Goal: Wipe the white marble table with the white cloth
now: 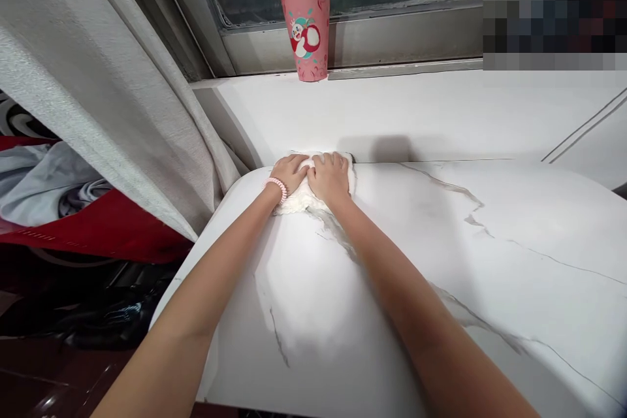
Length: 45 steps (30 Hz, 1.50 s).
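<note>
A white cloth (304, 201) lies bunched on the white marble-patterned table (313, 287), at the edge by the wall. My left hand (289, 172) rests palm down on its left part, fingers stretched to the right, a pink coil band (278, 184) round the wrist. Pressed onto the right part is my right hand (329, 176), its fingers pointing at the wall and slightly spread. My thumbs nearly meet over the middle of the cloth. Both hands lie on top of it, and their palms are hidden.
A pink paper cup (306, 26) with a red straw stands on the window ledge (264, 81) beyond my hands. A pale curtain (122, 78) hangs at the left. Below it are a red fabric item (112, 228) with clothes and dark shiny things (117, 310).
</note>
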Tool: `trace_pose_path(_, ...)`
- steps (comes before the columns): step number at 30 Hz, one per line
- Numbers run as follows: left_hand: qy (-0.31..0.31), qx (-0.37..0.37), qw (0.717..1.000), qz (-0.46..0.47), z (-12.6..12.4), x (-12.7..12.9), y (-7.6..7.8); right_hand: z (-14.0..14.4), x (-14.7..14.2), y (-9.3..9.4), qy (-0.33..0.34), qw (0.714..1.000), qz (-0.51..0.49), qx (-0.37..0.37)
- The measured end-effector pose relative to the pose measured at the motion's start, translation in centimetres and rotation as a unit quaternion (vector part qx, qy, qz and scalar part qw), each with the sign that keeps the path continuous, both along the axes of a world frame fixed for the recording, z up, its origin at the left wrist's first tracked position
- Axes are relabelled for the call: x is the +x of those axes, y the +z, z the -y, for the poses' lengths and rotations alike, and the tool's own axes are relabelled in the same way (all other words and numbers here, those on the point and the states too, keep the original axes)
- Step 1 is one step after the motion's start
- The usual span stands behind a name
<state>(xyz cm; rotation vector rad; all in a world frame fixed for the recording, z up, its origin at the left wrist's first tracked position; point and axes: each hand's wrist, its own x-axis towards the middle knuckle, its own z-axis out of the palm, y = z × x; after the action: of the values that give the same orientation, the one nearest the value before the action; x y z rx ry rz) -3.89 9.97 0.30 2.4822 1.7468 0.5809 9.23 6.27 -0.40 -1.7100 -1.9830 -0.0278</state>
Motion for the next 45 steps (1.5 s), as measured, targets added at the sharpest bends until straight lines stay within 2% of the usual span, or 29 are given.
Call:
trace_pose_path(5, 0.013, -0.009, 1.000, -0.003, 2.0, -0.9, -0.2, 1.8, -0.5, -0.2, 0.017, 1.000, 0.013, 0.001)
trace_pose_path(11, 0.011, -0.004, 1.000, -0.007, 6.8, -2.0, -0.2, 6.9, -1.4, 0.0, 0.022, 1.000, 0.016, 0.001)
trace_pose_path(16, -0.001, 0.001, 1.000, -0.010, 12.8, -3.5, 0.0, 12.8, -2.6, 0.4, 0.034, 0.999, 0.012, -0.020)
trace_pose_path(24, 0.046, 0.011, 0.998, -0.037, 24.7, -6.4, -0.6, 22.7, -4.5, 1.0, 0.133, 0.989, 0.016, -0.067)
trace_pose_path(27, 0.048, 0.014, 0.997, -0.051, 27.7, -7.9, -0.7, 25.3, -5.3, 1.3, 0.165, 0.983, 0.006, -0.077)
trace_pose_path(29, 0.035, 0.015, 0.998, -0.057, 28.7, -9.1, -0.7, 26.3, -5.8, 1.6, 0.186, 0.979, -0.001, -0.084)
trace_pose_path(33, 0.012, -0.002, 0.998, -0.064, 28.3, -11.7, -0.4, 26.5, -7.1, 2.1, 0.211, 0.972, -0.005, -0.107)
trace_pose_path(37, 0.031, -0.013, 0.998, -0.051, 25.8, -13.4, -0.3, 23.9, -8.5, 2.0, 0.223, 0.969, 0.001, -0.102)
trace_pose_path(42, 0.067, -0.027, 0.996, -0.051, 20.1, -13.7, -0.1, 17.9, -9.8, 1.2, 0.203, 0.977, -0.005, -0.057)
trace_pose_path(45, 0.050, -0.032, 0.997, -0.052, 15.6, -13.2, 0.0, 14.4, -10.0, 0.9, 0.162, 0.986, -0.019, -0.046)
